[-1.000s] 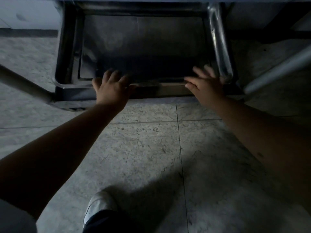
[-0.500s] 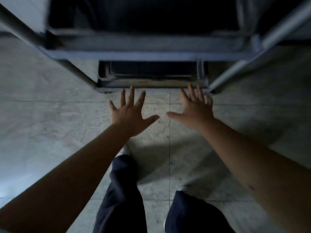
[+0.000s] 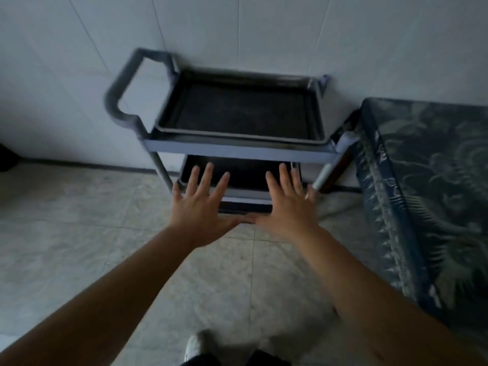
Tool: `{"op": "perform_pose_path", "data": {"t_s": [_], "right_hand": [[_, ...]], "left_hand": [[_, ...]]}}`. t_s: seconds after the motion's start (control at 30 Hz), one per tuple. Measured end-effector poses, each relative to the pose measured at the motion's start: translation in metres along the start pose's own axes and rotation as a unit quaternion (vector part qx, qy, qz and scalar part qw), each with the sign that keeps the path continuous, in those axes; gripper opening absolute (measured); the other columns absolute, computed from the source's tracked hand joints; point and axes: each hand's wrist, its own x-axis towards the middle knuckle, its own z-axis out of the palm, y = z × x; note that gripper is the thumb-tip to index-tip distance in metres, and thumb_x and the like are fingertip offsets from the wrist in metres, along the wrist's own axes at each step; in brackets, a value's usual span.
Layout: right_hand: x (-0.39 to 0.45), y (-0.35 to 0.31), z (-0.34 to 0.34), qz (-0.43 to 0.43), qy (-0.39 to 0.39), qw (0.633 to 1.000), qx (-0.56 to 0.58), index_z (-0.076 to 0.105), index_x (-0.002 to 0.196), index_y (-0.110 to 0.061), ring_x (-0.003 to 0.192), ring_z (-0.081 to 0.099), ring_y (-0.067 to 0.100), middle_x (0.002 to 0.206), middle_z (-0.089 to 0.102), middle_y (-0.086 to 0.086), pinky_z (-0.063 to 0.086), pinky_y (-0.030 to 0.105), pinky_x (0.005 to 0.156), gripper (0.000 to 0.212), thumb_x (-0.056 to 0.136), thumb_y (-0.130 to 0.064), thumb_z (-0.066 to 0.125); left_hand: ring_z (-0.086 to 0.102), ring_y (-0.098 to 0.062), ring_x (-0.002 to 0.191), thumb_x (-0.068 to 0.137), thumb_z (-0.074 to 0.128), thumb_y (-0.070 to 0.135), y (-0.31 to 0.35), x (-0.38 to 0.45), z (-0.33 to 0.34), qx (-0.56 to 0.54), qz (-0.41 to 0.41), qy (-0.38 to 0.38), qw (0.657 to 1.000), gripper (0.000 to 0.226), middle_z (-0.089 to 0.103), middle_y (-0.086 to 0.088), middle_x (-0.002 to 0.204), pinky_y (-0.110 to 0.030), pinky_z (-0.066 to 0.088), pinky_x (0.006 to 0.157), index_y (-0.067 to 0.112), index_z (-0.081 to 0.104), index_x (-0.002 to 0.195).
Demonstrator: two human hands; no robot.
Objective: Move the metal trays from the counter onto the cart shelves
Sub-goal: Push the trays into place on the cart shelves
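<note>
A grey cart (image 3: pixel 237 150) stands against the white wall, its loop handle at the left. A dark metal tray (image 3: pixel 240 112) lies on the top shelf. Another dark tray (image 3: pixel 248 173) shows on the shelf below, mostly hidden by the top shelf. My left hand (image 3: pixel 203 207) and my right hand (image 3: pixel 287 204) hover in front of the lower shelves, palms down, fingers spread, holding nothing. Both hands are apart from the cart.
A surface draped in a blue patterned cloth (image 3: pixel 433 186) stands right of the cart. The floor (image 3: pixel 79 220) is pale stone tile. A dark object (image 3: pixel 6 157) sits at the far left edge by the wall. My shoe (image 3: pixel 196 344) shows at the bottom.
My hands let go of the tray on the bottom shelf and drew back, fingers spread. The view rose from the bottom shelf up to the whole cart.
</note>
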Motion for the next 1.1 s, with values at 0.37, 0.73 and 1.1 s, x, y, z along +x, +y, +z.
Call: {"op": "perform_pose_path", "data": {"t_s": [0.37, 0.73, 1.1], "right_hand": [[-0.021, -0.064, -0.088, 0.036, 0.098, 0.994, -0.034, -0.010, 0.147, -0.038, 0.142, -0.023, 0.018, 0.149, -0.038, -0.007, 0.001, 0.058, 0.110, 0.118, 0.051, -0.101, 0.017], [0.007, -0.103, -0.084, 0.046, 0.096, 0.993, -0.041, -0.013, 0.145, -0.039, 0.141, -0.028, 0.016, 0.150, -0.036, -0.007, -0.008, 0.055, 0.107, 0.119, 0.049, -0.102, 0.018], [0.114, -0.048, -0.063, 0.034, 0.068, 0.995, -0.060, -0.011, 0.147, -0.035, 0.144, -0.021, 0.021, 0.157, -0.027, -0.003, 0.002, 0.057, 0.112, 0.120, 0.052, -0.098, 0.026]], "left_hand": [[-0.028, -0.025, 0.143, 0.062, 0.003, 0.100, -0.063, -0.016, -0.109, 0.024, 0.030, 0.080, 0.996, 0.105, -0.031, 0.001, 0.156, -0.063, -0.002, 0.114, 0.043, -0.022, 0.148], [-0.023, -0.028, 0.146, 0.064, 0.003, 0.099, -0.117, 0.010, -0.106, 0.018, 0.066, 0.083, 0.994, 0.106, -0.028, -0.001, 0.156, -0.065, 0.003, 0.114, 0.040, -0.021, 0.148], [-0.018, -0.030, 0.149, 0.062, 0.005, 0.098, -0.107, 0.127, -0.069, 0.018, 0.069, 0.039, 0.997, 0.110, -0.022, -0.004, 0.162, -0.063, 0.003, 0.114, 0.037, -0.020, 0.150]]}}
